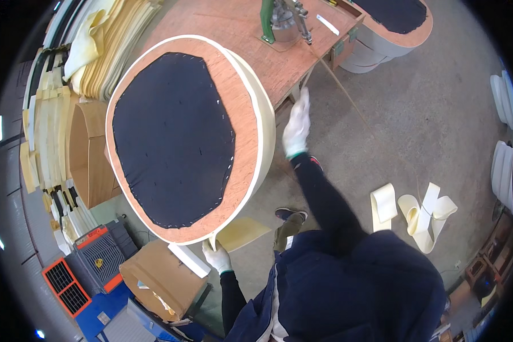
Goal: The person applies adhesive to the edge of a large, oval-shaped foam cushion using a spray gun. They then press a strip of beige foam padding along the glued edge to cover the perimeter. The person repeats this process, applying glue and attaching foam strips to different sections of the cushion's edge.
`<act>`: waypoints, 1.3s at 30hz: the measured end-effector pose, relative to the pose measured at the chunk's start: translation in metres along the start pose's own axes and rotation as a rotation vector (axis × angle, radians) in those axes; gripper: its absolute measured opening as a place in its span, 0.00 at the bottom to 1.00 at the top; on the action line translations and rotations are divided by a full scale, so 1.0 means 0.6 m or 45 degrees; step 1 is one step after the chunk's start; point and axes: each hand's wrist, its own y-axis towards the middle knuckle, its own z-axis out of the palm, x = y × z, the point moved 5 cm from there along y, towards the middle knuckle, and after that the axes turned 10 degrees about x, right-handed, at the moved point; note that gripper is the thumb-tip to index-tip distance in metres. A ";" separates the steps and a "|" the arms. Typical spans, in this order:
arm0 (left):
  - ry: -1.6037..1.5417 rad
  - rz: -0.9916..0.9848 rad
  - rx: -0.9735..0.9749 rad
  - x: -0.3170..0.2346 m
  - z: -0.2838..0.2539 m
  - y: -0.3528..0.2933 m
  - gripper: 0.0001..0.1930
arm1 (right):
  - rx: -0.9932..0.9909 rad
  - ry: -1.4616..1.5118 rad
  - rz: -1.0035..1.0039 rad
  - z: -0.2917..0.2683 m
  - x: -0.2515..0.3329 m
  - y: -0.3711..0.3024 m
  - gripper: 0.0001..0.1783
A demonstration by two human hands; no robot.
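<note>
A large rounded plywood base (241, 188) rests on the workbench, its black fabric panel (174, 137) stapled around the edge. Cream foam (262, 119) wraps its side. At its near edge, my left hand (218, 257), in a white glove, is closed on the loose end of a cream foam strip (213, 239). My right hand (297, 125), also gloved, reaches forward beside the bench edge, right of the base. Its fingers are stretched out and I see nothing in them.
On the workbench (233, 23) stand a green-handled metal spray tool (282, 23) and a thin hose (347, 94). Foam sheets (102, 57) are stacked left, above a cardboard box (88, 154). Another base (422, 34) stands far right. Foam strips (422, 219) lie on the floor.
</note>
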 end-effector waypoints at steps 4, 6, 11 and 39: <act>0.012 -0.107 0.070 0.021 0.026 -0.008 0.26 | 0.099 0.307 0.235 0.050 -0.050 -0.081 0.36; -0.054 -0.224 0.164 0.038 0.034 -0.016 0.27 | 0.127 0.336 0.321 0.038 -0.106 -0.103 0.35; -0.148 -0.152 0.161 0.045 0.008 -0.029 0.25 | 0.457 -0.507 0.718 -0.037 -0.289 -0.134 0.30; -0.979 -0.002 0.200 0.127 -0.027 0.078 0.15 | 0.083 -0.647 0.333 -0.275 -0.022 -0.183 0.20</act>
